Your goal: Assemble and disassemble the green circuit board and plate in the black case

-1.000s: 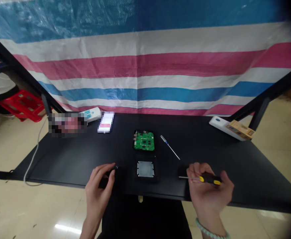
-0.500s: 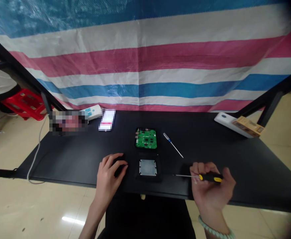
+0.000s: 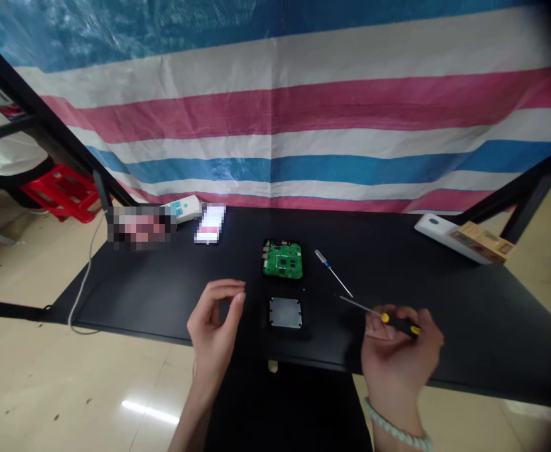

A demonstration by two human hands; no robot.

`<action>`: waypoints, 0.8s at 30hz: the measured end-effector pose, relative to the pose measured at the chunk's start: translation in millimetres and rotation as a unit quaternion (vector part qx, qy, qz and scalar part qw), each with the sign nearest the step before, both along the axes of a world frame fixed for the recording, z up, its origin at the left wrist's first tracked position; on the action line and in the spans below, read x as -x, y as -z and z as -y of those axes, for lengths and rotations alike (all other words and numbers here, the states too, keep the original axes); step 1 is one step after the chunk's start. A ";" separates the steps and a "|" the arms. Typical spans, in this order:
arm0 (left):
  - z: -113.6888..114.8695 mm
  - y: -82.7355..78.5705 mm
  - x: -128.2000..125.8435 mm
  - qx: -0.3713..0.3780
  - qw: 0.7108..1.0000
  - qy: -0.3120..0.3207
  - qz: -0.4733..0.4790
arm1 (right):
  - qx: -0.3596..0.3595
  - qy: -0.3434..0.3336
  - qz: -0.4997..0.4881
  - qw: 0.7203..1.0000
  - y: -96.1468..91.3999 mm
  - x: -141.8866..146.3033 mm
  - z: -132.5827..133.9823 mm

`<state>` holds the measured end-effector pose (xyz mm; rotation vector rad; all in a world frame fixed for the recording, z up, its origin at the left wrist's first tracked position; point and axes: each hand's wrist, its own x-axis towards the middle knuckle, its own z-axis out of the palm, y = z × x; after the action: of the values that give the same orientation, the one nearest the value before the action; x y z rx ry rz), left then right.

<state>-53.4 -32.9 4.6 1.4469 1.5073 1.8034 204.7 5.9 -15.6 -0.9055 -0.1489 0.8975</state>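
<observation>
My left hand (image 3: pixel 215 323) is raised just above the black table (image 3: pixel 162 289), left of a black cover with a grey metal plate (image 3: pixel 285 312). Its fingers and thumb curl round a small dark piece that I cannot tell from the dark table. My right hand (image 3: pixel 400 355) grips a yellow-and-black screwdriver (image 3: pixel 400 324) near the front edge. The shaft points up and left towards a thin blue-handled screwdriver (image 3: pixel 332 273). A green circuit board in a black shell (image 3: pixel 283 258) lies behind the cover.
At the back right a white power strip (image 3: pixel 438 231) carries a cardboard box (image 3: pixel 481 243). Another white power strip (image 3: pixel 185 208) with a cable lies back left. Behind hang a striped tarp (image 3: pixel 303 125) and black frame bars (image 3: pixel 44 119). A red crate (image 3: pixel 61 191) sits on the floor.
My left hand has lifted off the table and moved right, its fingers curled. The right hand has swung the screwdriver's tip up and away, towards the blue-handled one. The view has shifted slightly.
</observation>
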 end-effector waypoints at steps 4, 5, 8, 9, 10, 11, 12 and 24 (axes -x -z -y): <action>-25.1 -55.0 -28.1 -0.074 0.988 0.038 0.127 | -0.027 0.018 0.028 0.999 -56.9 21.6 -8.2; -29.2 -67.4 -33.3 -0.088 0.985 0.050 0.141 | -0.047 0.026 0.039 0.998 -74.7 26.1 -8.3; -30.6 -90.1 -43.0 -0.095 0.977 0.059 0.180 | -0.067 0.067 0.055 0.994 -118.5 36.4 0.1; -27.8 -91.9 -44.7 -0.080 0.975 0.059 0.197 | -0.064 0.085 0.059 0.993 -126.3 38.7 5.8; -24.1 -91.3 -45.8 -0.060 0.973 0.058 0.217 | -0.059 0.092 0.069 0.992 -129.9 40.6 12.5; -19.9 -88.7 -46.7 -0.038 0.968 0.059 0.242 | -0.048 0.083 0.082 0.992 -129.3 42.1 19.7; -15.5 -84.7 -47.5 -0.017 0.961 0.062 0.269 | -0.035 0.068 0.096 0.993 -125.1 43.2 26.9; -3.6 -34.2 -35.4 0.044 0.925 0.117 0.359 | 0.017 -0.055 0.201 0.978 -61.2 31.4 50.8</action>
<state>-18.0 -29.3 38.8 0.7361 0.9712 1.7981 173.3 -44.9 45.6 -1.1117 -0.5375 0.8112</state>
